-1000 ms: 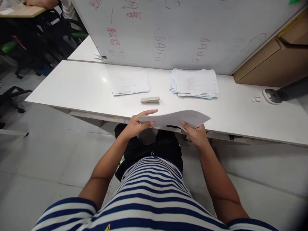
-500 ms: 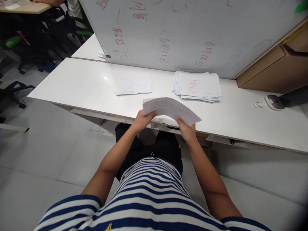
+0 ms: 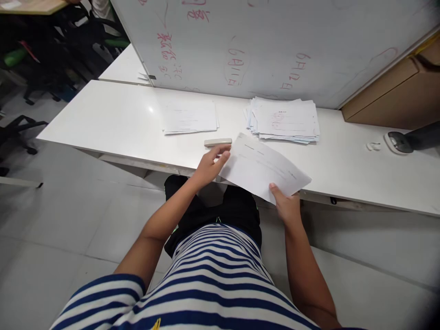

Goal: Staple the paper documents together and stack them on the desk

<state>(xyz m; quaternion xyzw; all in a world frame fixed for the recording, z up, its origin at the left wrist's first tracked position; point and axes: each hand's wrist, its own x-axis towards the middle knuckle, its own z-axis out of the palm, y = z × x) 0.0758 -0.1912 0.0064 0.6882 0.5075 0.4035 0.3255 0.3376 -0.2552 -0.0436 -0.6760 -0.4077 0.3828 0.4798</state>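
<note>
Printed paper (image 3: 263, 167) is pinched in my right hand (image 3: 288, 204), thumb on top and fingers underneath, near its lower right edge. The paper tilts over the table's front edge; how many sheets there are I cannot tell. At its left side my left hand (image 3: 212, 163) is off the paper, fingers apart, fingertips by the right end of a beige stapler (image 3: 217, 142) lying on the table. Behind the stapler lies a thin stack of printed sheets (image 3: 190, 117). To the right is a thicker, uneven paper stack (image 3: 287, 120) with red marks on top.
The white table (image 3: 113, 123) runs across, backed by a whiteboard (image 3: 268, 50) with red writing. On the right are a cardboard box (image 3: 385, 96), a small white object (image 3: 373, 146) and a dark bottle-like thing (image 3: 400, 142). Chairs (image 3: 20, 133) stand at left.
My left hand has let go of the paper and opened beside the stapler. My right hand has moved right and down with the paper, which has turned and flattened, uncovering the stapler.
</note>
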